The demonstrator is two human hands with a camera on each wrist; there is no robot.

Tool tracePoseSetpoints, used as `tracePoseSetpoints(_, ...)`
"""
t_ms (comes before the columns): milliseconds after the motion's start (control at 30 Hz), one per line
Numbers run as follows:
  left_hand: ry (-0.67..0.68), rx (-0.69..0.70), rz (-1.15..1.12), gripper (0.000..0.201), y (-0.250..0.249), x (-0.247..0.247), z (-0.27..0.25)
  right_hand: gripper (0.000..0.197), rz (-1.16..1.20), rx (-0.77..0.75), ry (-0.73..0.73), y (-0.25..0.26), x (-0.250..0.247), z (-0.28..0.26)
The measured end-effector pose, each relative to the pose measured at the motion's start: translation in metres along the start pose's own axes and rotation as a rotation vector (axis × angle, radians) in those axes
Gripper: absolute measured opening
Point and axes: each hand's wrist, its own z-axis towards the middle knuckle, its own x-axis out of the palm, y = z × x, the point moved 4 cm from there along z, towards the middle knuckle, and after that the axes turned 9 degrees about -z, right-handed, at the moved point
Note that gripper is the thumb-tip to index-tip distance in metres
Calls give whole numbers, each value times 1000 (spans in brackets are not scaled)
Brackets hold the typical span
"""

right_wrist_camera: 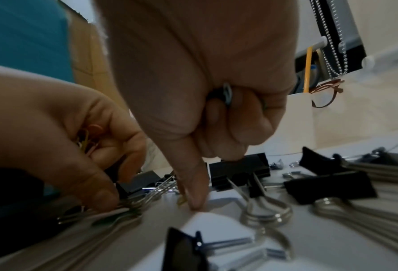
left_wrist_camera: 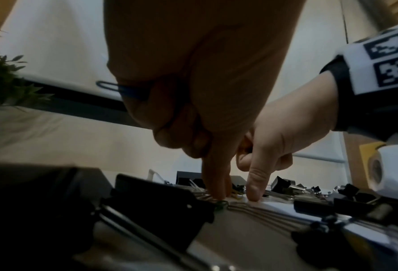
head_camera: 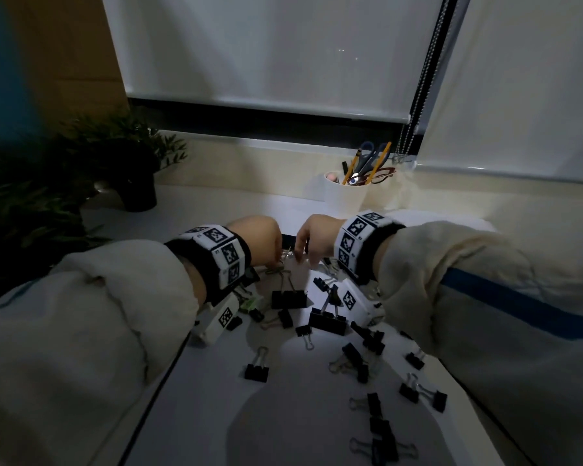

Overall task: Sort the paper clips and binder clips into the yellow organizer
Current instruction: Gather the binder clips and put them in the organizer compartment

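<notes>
Several black binder clips (head_camera: 327, 321) lie scattered on the white desk (head_camera: 303, 425), mixed with coloured paper clips. My left hand (head_camera: 276, 258) hovers at the far end of the pile. Its curled fingers hold a blue paper clip (left_wrist_camera: 113, 87) and other coloured ones (right_wrist_camera: 85, 139), while thumb and forefinger reach down to a green clip (left_wrist_camera: 221, 203). My right hand (head_camera: 304, 260) is beside it, curled round a silvery paper clip (right_wrist_camera: 227, 93). Its forefinger (right_wrist_camera: 196, 199) presses the desk next to a yellow paper clip (right_wrist_camera: 181, 200). I cannot make out the yellow organizer.
A white cup (head_camera: 345, 196) with pencils, scissors and glasses stands behind my hands by the wall. A dark potted plant (head_camera: 128, 169) fills the far left. A beaded blind cord (head_camera: 414, 129) hangs at the back right. The desk's left edge (head_camera: 155, 398) runs under my left sleeve.
</notes>
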Motion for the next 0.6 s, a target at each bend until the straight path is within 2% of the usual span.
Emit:
tracePoseSetpoints(100,31,48,19,10,0,1,3,27,-15,2,5,3,-1,6)
tracePoseSetpoints(200,78,35,21,13,1,2,4,17,-60,6,68,4,1,11)
tracePoseSetpoints(300,73,-11,85,20,4,3,5,20,-239,47,97,1,0,7)
tracePoseSetpoints(400,73,-41,147,31,3,7,7,23,-150,72,166,-6,0,-3)
tracePoseSetpoints(467,87,-42,156,33,0,7,8,30,46,94,259,-8,4,-8)
tracePoseSetpoints(500,102,-44,145,33,-1,8,7,33,227,123,319,-9,8,-10)
tracePoseSetpoints(600,150,-66,83,32,-3,11,4,28,938,173,463,-11,15,-12)
